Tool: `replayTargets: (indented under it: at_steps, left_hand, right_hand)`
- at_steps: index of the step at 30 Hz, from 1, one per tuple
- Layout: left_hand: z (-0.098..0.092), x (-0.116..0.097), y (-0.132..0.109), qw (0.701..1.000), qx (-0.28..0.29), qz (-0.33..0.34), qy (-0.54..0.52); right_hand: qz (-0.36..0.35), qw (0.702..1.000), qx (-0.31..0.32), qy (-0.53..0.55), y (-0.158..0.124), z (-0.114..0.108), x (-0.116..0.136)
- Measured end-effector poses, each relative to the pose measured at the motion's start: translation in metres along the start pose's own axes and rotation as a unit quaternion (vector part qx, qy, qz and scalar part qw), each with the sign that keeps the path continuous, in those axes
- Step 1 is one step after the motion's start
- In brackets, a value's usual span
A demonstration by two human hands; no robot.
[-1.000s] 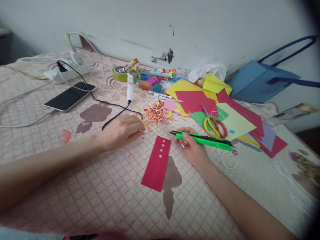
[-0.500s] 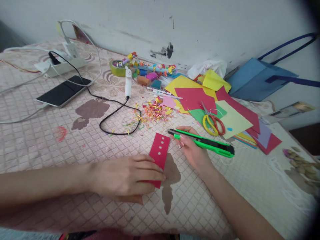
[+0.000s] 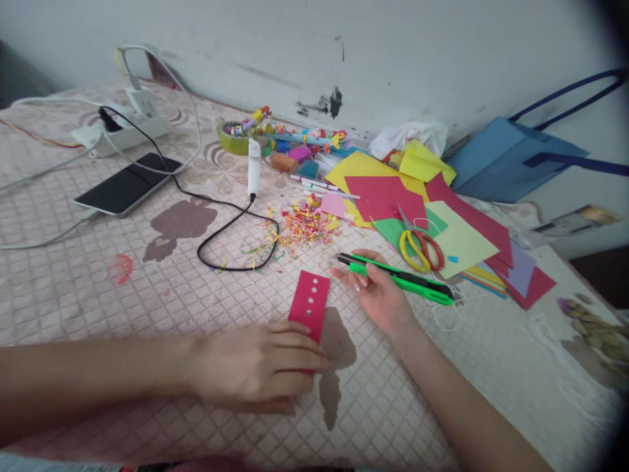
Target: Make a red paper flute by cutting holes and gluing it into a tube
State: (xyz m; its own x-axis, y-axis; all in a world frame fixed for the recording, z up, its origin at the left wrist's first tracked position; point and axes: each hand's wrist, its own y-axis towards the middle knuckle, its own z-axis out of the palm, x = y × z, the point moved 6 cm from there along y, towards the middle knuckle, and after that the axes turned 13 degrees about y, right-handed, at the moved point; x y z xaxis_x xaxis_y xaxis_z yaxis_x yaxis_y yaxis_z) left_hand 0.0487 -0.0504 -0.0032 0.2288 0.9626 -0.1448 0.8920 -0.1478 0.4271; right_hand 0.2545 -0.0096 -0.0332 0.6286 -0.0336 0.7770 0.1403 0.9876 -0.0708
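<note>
My left hand [image 3: 258, 367] lies flat, fingers stretched, on the near end of a red paper strip [image 3: 309, 301] that has a row of small punched holes. The strip lies on the quilted pink cloth [image 3: 147, 308]. My right hand [image 3: 378, 295] is just right of the strip and grips a green and black utility knife [image 3: 400, 278], its tip pointing left toward the strip's far end.
Yellow-and-red scissors [image 3: 420, 249] lie on a stack of coloured paper sheets [image 3: 417, 203]. Paper scraps [image 3: 304, 226], a white tool with a black cable [image 3: 254, 167], a tape roll [image 3: 234, 141], a phone [image 3: 128, 185], a power strip [image 3: 128, 131] and a blue bag [image 3: 511, 160] sit farther back.
My left hand came back from the scrap pile and pressed down on the strip's near end. It then drew the strip slightly toward me. My right hand kept the knife.
</note>
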Motion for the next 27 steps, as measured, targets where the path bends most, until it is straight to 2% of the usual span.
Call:
replayTargets:
  at_steps: [3,4,8,11,12,14,16,19,20,22,24,27]
  left_hand:
    - [0.008,-0.003,0.001,0.999,0.028,0.002,-0.029]
    - [0.011,-0.003,0.002,0.999,0.036,-0.003,-0.035]
    - [0.016,-0.003,0.003,0.998,0.041,-0.007,-0.041]
    - [0.018,-0.002,0.002,0.998,0.038,-0.017,-0.043]
    - [0.018,-0.002,0.002,0.998,0.039,-0.020,-0.044]
    - [0.018,-0.002,0.003,0.998,0.037,-0.019,-0.045]
    - [0.017,-0.003,0.003,0.998,0.042,-0.016,-0.047]
    - [0.017,-0.002,0.002,0.998,0.046,-0.022,-0.048]
    - [0.018,-0.001,0.002,0.997,0.044,-0.024,-0.050]
    - [0.019,0.000,0.001,0.997,0.042,-0.026,-0.056]
    - [0.018,0.001,0.002,0.997,0.039,-0.026,-0.064]
    - [0.009,0.002,0.004,0.996,0.027,-0.017,-0.088]
  right_hand:
    - [0.060,0.998,0.018,0.005,0.011,0.003,-0.007]
    - [0.058,0.998,0.017,0.001,0.015,0.005,-0.007]
    - [-0.073,0.996,-0.014,-0.045,0.026,0.012,0.009]
    - [0.010,0.996,0.039,-0.083,0.025,0.017,-0.004]
    - [0.008,0.992,0.042,-0.115,0.024,0.015,-0.005]
    - [-0.068,0.984,-0.014,-0.163,0.022,0.004,0.004]
    - [-0.097,0.984,-0.017,-0.146,0.021,-0.001,0.007]
    - [0.013,0.987,0.063,-0.149,0.021,0.001,-0.007]
    - [0.017,0.983,0.056,-0.176,0.021,-0.002,-0.007]
    - [-0.082,0.975,-0.015,-0.207,0.021,-0.011,0.008]
    - [-0.155,0.966,-0.050,-0.202,0.018,-0.017,0.020]
    - [-0.154,0.975,-0.036,-0.158,0.014,-0.020,0.025]
